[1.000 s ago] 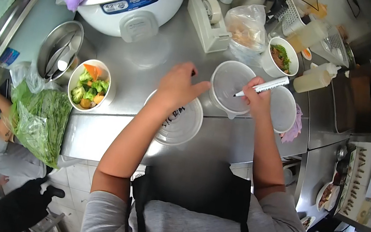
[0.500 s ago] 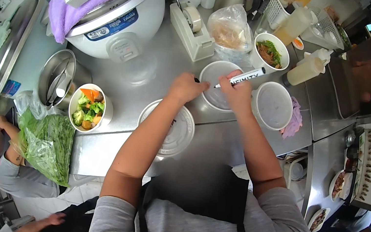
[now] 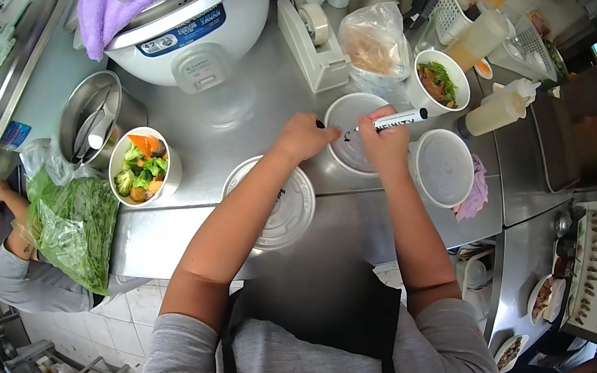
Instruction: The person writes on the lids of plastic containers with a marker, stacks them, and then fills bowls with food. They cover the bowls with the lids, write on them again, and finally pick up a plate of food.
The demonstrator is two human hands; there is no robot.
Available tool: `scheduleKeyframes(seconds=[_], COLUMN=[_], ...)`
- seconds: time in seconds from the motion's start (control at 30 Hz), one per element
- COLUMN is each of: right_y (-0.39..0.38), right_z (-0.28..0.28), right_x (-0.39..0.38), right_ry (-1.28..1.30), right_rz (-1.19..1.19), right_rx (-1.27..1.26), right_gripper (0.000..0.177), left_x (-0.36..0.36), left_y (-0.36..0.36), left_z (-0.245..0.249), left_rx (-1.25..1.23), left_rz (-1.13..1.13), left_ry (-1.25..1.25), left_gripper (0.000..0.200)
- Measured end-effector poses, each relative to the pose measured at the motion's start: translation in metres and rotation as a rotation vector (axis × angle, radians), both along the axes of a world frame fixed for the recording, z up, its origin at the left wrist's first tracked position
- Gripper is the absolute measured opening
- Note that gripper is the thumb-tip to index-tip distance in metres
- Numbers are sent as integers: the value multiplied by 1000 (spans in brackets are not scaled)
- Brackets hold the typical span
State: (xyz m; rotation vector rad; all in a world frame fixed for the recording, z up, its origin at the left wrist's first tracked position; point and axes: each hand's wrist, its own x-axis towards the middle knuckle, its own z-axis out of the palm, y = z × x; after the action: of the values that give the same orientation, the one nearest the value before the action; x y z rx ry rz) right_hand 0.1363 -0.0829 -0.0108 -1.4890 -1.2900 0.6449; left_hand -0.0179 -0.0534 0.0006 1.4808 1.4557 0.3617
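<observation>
My right hand [image 3: 386, 142] grips a white marker [image 3: 403, 119] marked "INFINITY", its tip near the lid of a round white bowl [image 3: 352, 156]. A short dark stroke shows on that lid beside the tip. My left hand [image 3: 304, 138] rests at the bowl's left rim, its fingers closed on a small black marker cap [image 3: 320, 124]. To the right stands another lidded bowl [image 3: 444, 168]. Partly behind my left forearm is a third lidded bowl [image 3: 290, 213] with dark writing on its lid.
Open bowls hold vegetables [image 3: 144, 169] at left and noodles with greens [image 3: 438, 85] behind. A tape dispenser [image 3: 313, 49], rice cooker [image 3: 181, 38], squeeze bottle [image 3: 497, 110] and bagged greens [image 3: 72, 226] stand around. A co-worker [image 3: 35, 276] is at lower left.
A dark stroke has appeared on the middle bowl's lid beside the marker tip. My right hand has shifted slightly; the left still holds the cap at the rim.
</observation>
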Motion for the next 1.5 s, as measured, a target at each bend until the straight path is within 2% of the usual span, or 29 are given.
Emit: scheduleKeyframes(seconds=[0.07, 0.17, 0.27, 0.37, 0.47, 0.67, 0.77, 0.83, 0.93, 1.03, 1.13, 1.23, 1.37, 1.47, 1.5], right_y=[-3, 1, 0, 0, 2, -1, -1, 1, 1, -1, 1, 1, 0, 4, 4], right_z=[2, -4, -2, 1, 5, 6, -3, 2, 3, 3, 3, 3, 10, 2, 3], right_x=[4, 6, 9, 12, 14, 21, 27, 24, 24, 24, 27, 29, 34, 42, 41], right_ry=[-58, 76, -63, -70, 18, -134, -10, -57, -88, -96, -29, -72, -64, 66, 21], right_rz=[55, -9, 28, 47, 20, -41, 41, -7, -19, -15, -20, -13, -32, -15, -24], right_rx=[-51, -12, -52, -82, -54, -53, -67, -43, -34, -53, -21, -9, -70, -43, -47], right_gripper=[15, 15, 15, 15, 15, 16, 15, 16, 14, 15, 16, 14, 13, 15, 16], left_x=[-1, 0, 1, 1, 1, 2, 1, 2, 2, 3, 3, 0, 1, 1, 1], left_y=[-1, 0, 1, 0, 1, 0, 1, 1, 4, 2, 3, 2, 2, 3, 3], left_z=[-1, -4, -12, -11, -15, -14, -14, -17, -25, -28, -27, -15, -17, -19, -21], left_rx=[20, 59, 75, 62, 67, 43, 26, 60, 20, 77, 85, 8, 15, 13, 24], left_rz=[2, 10, 27, 26, 26, 44, 30, 40, 29, 65, 56, -6, 0, 25, 27], left_ry=[5, 13, -11, -29, -31, -44, -32, -22, -35, -59, -54, -21, -33, -72, -79], left_gripper=[47, 46, 45, 44, 44, 43, 44, 44, 60, 44, 44, 59, 56, 52, 50])
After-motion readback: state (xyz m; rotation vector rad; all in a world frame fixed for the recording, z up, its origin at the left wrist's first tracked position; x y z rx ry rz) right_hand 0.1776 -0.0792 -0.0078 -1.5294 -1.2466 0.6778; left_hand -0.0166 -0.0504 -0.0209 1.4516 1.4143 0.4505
